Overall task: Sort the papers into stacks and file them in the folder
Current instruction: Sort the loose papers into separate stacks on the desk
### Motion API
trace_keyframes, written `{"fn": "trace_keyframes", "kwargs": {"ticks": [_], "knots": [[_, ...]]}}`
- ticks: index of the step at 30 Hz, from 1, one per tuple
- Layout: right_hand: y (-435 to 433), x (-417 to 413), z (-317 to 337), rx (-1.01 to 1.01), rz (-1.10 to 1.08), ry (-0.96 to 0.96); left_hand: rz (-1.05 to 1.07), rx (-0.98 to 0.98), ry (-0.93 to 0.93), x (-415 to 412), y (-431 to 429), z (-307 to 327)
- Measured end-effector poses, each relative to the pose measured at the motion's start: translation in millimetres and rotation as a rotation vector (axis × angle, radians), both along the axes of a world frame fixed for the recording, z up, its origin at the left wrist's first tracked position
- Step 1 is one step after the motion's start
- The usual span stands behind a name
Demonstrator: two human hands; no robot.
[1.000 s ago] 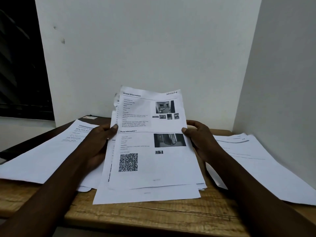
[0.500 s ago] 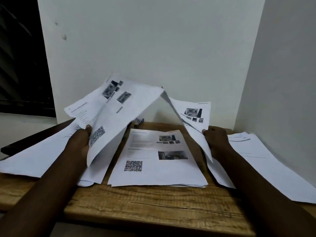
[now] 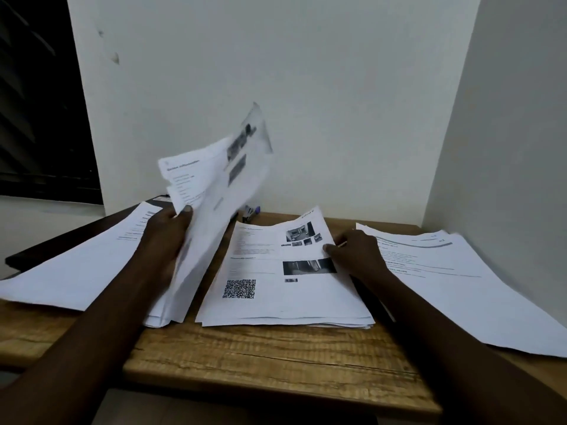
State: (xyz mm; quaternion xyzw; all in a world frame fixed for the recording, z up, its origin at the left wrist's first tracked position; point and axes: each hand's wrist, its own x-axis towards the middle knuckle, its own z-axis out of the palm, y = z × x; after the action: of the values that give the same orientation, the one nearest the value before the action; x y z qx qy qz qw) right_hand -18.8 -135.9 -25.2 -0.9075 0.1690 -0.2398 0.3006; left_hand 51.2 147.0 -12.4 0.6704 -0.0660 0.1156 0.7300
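The table (image 3: 276,357) holds three stacks (image 3: 76,271). Left of the middle stack (image 3: 276,296), the left hand (image 3: 167,231) grasps raised sheets (image 3: 221,185); the right hand (image 3: 356,256) pinches that stack's right edge.

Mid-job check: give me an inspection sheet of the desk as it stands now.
Surface: wooden table, papers across it.
Job's things: left stack, middle stack, right stack lie flat; dark flat thing under left stack, possibly the folder.
Clutter: pen-like item at the back.
Hands: left hand grips lifted sheets; right hand pinches middle stack's top sheet.
Cables: nothing seen.
Surroundings: white walls, dark window at left.
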Motion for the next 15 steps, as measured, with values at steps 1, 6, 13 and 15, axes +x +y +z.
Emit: {"fn": "trace_keyframes", "kwargs": {"ticks": [1, 6, 13, 15], "knots": [[-2.3, -1.2, 2.3, -0.008, -0.011, 0.009, 0.041, 0.084, -0.035, -0.2, -3.7, -0.2], [-17.3, -15.7, 21.8, 0.184, -0.051, -0.207, 0.033, 0.387, -0.134, 0.1, -24.4, -0.5], [-16.4, -17.2, 27.1, 0.259, 0.011, -0.264, 0.028, 0.743, -0.156, 28.8, -46.4, 3.1], [-16.2, -15.8, 25.9, 0.218, 0.025, -0.218, 0.075, 0.798, -0.181, 30.5, -54.3, 1.4]]}}
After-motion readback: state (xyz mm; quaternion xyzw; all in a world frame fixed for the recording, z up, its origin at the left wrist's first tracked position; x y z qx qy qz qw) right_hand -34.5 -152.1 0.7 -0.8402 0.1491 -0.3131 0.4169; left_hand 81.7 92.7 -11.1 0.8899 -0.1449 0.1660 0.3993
